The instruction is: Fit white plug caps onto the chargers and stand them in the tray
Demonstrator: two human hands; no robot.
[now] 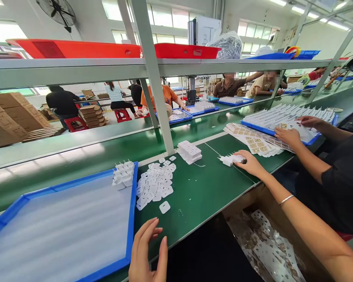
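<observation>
My left hand point(148, 250) is at the bottom centre, fingers apart and holding nothing, near the table edge. Close above it lies a loose pile of small flat white plates point(155, 182), with a single white plate point(164, 207) apart from the rest. Farther right, my right hand point(250, 163) is closed around white plug adapters point(228, 160) with metal pins, low over the green table point(191, 196). A stack of white plastic blocks point(190, 152) sits near the metal post. On the left, a blue-rimmed tray point(132, 219) has a small group of white pinned plugs point(123, 174) in its far right corner.
A co-worker's hands point(291, 137) are at my right, over a blue tray point(312, 141) full of pinned plugs. Beside it lie sheets of tan stickers point(253, 141). A metal post point(155, 78) and shelf point(76, 74) stand ahead. A carton of sticker sheets point(270, 246) is below the edge.
</observation>
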